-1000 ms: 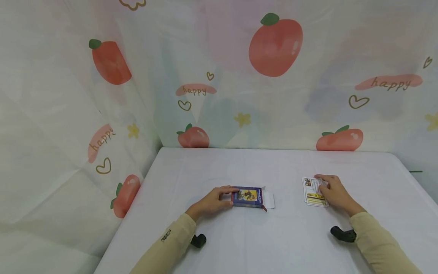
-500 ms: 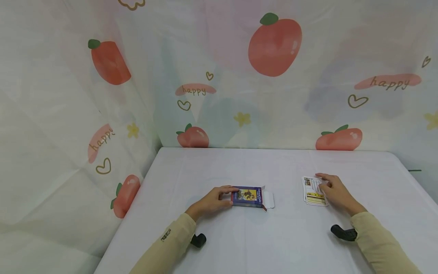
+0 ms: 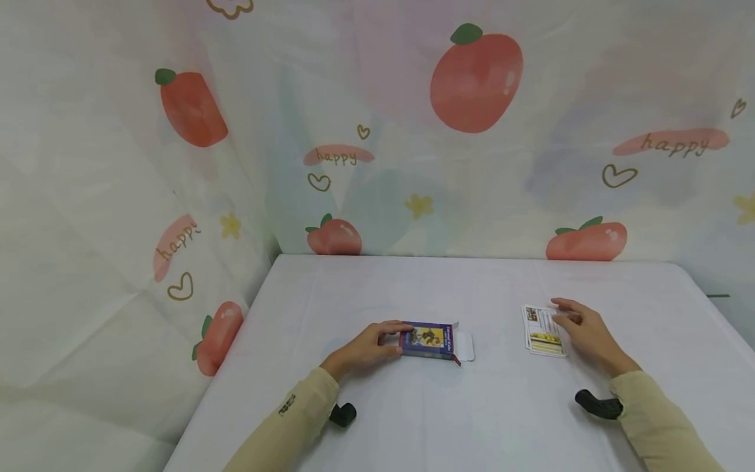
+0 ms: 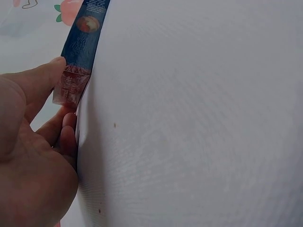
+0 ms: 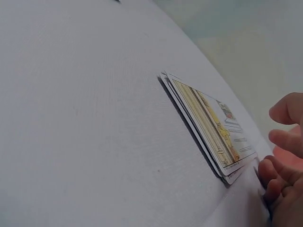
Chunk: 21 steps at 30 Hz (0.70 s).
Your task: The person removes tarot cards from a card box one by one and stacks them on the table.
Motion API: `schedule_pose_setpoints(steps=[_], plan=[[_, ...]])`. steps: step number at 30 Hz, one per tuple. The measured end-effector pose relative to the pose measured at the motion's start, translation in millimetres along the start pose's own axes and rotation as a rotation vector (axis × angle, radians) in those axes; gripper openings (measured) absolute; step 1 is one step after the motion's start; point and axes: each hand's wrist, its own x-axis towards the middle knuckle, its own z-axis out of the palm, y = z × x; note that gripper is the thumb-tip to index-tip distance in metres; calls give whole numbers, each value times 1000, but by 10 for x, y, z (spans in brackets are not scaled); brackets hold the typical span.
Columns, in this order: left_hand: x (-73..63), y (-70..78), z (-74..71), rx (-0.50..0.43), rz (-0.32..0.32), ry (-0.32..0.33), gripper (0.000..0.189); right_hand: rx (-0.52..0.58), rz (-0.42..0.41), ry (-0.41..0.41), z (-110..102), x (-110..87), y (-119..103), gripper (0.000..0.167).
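A small blue card box with a yellow picture lies flat on the table. Its right end stands open, with a white flap sticking out. My left hand grips the closed left end, thumb on one long side and fingers on the other; the left wrist view shows the thumb against the box edge. To the right lies a slightly uneven stack of printed cards, face up. Beside its right edge is my right hand, fingers loosely bent and holding nothing; the right wrist view shows a gap between the fingertips and the cards.
A white cloth covers the table. Behind and to the left hangs a fabric backdrop with fruit prints. Black curved pieces project from both sleeves, low over the tabletop.
My right hand has let go of the card stack and drawn back a little to the right, while the cards stay in place. The left hand and the box have not moved.
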Motion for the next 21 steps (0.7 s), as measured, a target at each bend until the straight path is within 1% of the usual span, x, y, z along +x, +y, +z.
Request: schedule_pose_setpoints(steps=[3, 8, 21], plan=[[4, -3, 5, 3, 0, 2, 48, 37, 14, 2, -7, -13, 0, 56], [4, -9, 14, 4, -1, 6, 48, 73, 51, -29, -44, -18, -6, 59], [-10, 12, 9, 18, 8, 11, 48, 85, 62, -54, -125, -9, -125, 60]])
